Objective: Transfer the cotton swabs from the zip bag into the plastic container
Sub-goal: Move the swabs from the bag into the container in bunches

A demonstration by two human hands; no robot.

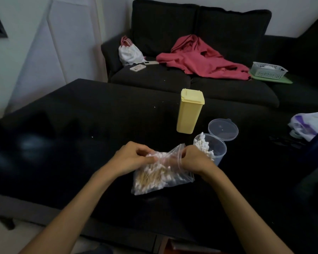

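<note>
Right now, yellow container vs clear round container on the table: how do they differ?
The yellow container is opaque, tall and squarish, with its lid shut; the clear container is see-through, round and shorter, with its hinged lid flipped open behind it. The clear container shows cotton swabs standing inside; what the yellow container holds cannot be seen. The clear container stands nearer the zip bag. Both stand upright on the black table.

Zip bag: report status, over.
Both hands, left hand and right hand, grip the zip bag mouth. Bag still full; clear container partly filled, lid open. Yellow box behind, clear of path.
</note>
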